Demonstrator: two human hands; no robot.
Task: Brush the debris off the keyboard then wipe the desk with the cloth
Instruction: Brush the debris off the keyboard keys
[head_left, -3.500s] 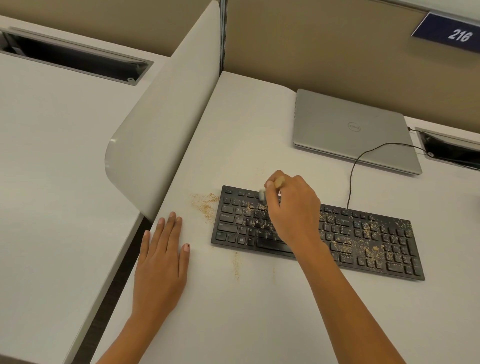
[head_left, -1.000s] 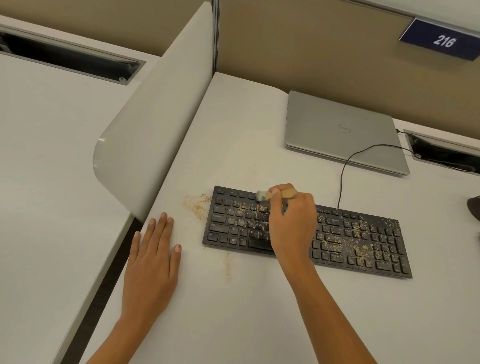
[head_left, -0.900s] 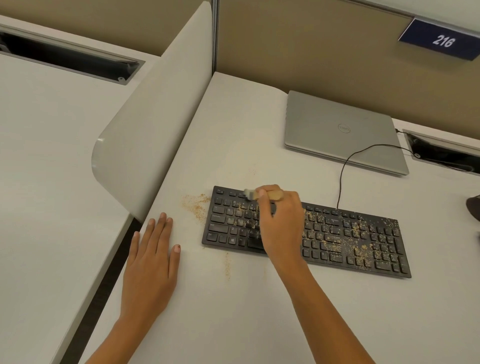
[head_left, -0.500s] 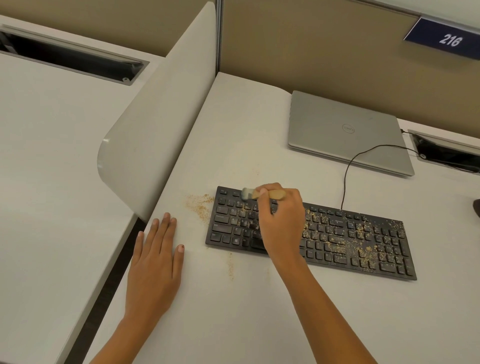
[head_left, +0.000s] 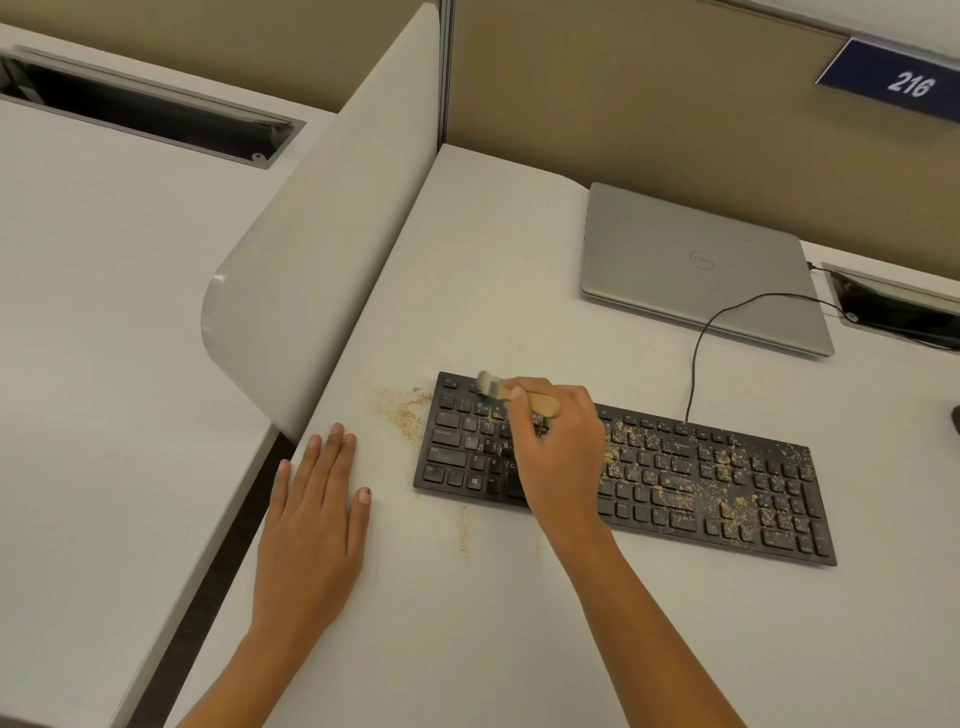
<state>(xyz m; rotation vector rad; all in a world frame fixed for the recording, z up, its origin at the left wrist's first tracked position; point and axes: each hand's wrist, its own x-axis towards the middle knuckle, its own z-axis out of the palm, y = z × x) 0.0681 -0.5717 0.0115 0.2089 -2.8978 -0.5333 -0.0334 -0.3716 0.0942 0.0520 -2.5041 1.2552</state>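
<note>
A black keyboard (head_left: 691, 483) lies on the white desk (head_left: 519, 623), its right half strewn with tan crumbs. My right hand (head_left: 558, 457) hovers over the keyboard's left half and grips a small brush (head_left: 511, 392) by its wooden handle, the bristle end blurred above the top-left keys. A patch of swept crumbs (head_left: 405, 413) lies on the desk just left of the keyboard, and a thin streak of crumbs (head_left: 463, 530) sits in front of it. My left hand (head_left: 311, 525) rests flat on the desk, left of the keyboard. No cloth is in view.
A shut silver laptop (head_left: 696, 265) lies behind the keyboard, whose black cable (head_left: 698, 343) loops to a cable slot (head_left: 898, 309) at the back right. A curved white divider (head_left: 311, 249) stands at the desk's left edge; a tan partition runs behind.
My right hand has swept the brush leftward along the keyboard's top-left keys. The left hand stays flat in place. The camera view has shifted slightly.
</note>
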